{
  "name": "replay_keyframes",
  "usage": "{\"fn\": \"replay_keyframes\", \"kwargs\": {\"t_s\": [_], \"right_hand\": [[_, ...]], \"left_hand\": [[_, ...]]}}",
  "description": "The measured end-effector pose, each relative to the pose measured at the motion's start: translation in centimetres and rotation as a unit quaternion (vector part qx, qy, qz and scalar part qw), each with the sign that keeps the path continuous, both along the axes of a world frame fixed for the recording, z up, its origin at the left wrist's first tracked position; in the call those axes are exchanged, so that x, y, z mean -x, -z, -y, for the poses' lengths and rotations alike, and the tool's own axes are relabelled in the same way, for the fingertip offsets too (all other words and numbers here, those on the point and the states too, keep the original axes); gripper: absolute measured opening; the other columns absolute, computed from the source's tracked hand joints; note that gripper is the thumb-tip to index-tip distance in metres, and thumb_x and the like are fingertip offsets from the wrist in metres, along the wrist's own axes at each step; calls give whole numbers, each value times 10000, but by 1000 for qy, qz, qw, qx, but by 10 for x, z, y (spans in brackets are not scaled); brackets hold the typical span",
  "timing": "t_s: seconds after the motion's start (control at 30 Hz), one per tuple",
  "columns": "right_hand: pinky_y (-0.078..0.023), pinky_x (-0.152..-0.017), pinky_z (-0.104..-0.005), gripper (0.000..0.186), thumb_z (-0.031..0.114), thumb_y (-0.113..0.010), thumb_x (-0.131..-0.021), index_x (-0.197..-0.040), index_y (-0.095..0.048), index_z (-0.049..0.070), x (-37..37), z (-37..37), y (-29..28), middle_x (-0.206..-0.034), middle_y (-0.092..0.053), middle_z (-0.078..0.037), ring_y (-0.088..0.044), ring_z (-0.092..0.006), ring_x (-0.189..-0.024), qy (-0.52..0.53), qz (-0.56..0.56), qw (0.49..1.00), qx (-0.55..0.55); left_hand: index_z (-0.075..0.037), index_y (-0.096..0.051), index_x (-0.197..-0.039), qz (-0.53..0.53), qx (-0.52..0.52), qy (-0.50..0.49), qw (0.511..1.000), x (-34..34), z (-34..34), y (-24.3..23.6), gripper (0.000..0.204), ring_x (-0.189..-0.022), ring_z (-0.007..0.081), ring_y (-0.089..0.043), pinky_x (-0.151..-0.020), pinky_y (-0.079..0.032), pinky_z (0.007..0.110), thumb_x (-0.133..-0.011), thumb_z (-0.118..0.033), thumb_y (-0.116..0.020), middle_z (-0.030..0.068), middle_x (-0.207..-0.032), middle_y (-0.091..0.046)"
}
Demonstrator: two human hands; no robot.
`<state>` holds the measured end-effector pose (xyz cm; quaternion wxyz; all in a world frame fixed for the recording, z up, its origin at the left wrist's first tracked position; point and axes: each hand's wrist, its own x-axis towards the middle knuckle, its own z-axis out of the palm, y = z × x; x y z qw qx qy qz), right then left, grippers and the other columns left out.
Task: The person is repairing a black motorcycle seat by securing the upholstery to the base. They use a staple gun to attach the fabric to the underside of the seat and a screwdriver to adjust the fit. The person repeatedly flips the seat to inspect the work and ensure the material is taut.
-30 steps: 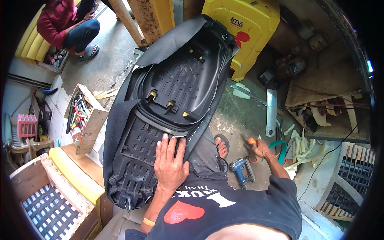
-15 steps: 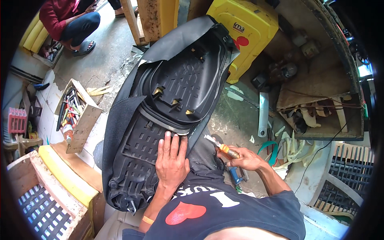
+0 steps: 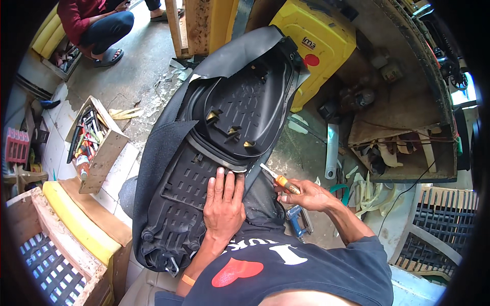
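Observation:
A motorcycle seat lies upside down in front of me, its black plastic base (image 3: 186,178) facing up. Its loose black cover (image 3: 161,153) hangs around the rim, folded back along the left side and the far end. My left hand (image 3: 224,206) rests flat on the base, fingers stretched toward the curved ridge across its middle. To the right, my right hand (image 3: 303,194) is closed around the orange handle of a screwdriver (image 3: 287,184). Its pale metal shaft points up and left, near the seat's right edge.
A blue staple gun (image 3: 295,220) lies by my right leg. At left stands a wooden toolbox (image 3: 104,158) full of hand tools. A yellow plastic box (image 3: 319,56) stands beyond the seat, and cover scraps (image 3: 375,196) lie at right. Another person (image 3: 104,30) squats at far left.
My right hand has shifted slightly, turning the screwdriver so its shaft points more toward the seat's edge. My left hand stays flat on the base. The view has shifted a little.

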<state>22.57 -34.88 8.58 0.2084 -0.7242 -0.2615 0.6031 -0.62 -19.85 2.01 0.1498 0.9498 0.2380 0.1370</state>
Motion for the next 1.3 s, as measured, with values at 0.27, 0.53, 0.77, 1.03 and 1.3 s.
{"fn": "replay_keyframes", "kwargs": {"t_s": [0.27, 0.53, 0.77, 1.03, 1.3], "right_hand": [[-434, -1150, -421, 590, 409, -717, -953, -1430, -676, 66, -5, -15, -10, -1440, -619, -163, -607, -304, -1325, -52, 34, 998, 8], [-499, -1062, -364, 498, 281, -719, -968, -1378, -689, 0, 1, -27, -11, -1371, -645, -142, -683, -244, -1184, 27, -12, 999, 36], [-506, -1001, -332, 483, 284, -729, -954, -1352, -708, 11, 14, -29, -3, -1238, -708, -110, -680, -201, -1118, 47, 27, 998, 34], [-496, -988, -346, 581, 315, -734, -945, -1459, -640, 59, 3, -15, -3, -1274, -678, -60, -634, -172, -1076, 26, -5, 1000, -8], [-461, -1112, -388, 489, 195, -687, -865, -1332, -681, 51, 7, -14, 8, -1395, -606, -144, -615, -314, -1271, -41, 54, 997, -32]], "left_hand": [[-82, -596, -1521, -2, 4, 11, 1000, 1, 2, 2, 804, -1554, 407, -390, -1295, -301, 529, -737, -134, -765, 180, -1549, -532], [-60, -613, -1499, 5, -7, 5, 1000, 0, 0, 1, 758, -1530, 432, -423, -1272, -346, 535, -751, -92, -730, 194, -1540, -555], [-65, -622, -1486, 13, 6, -1, 1000, -4, -4, -2, 790, -1526, 438, -426, -1249, -381, 551, -710, -86, -768, 196, -1520, -564], [-86, -637, -1475, 23, 17, 9, 1000, -4, -4, 1, 796, -1523, 435, -434, -1246, -387, 549, -696, -105, -803, 188, -1525, -565], [-87, -632, -1483, 17, -5, 15, 1000, -2, -1, 6, 763, -1529, 440, -425, -1258, -370, 545, -733, -114, -768, 196, -1534, -558]]}}
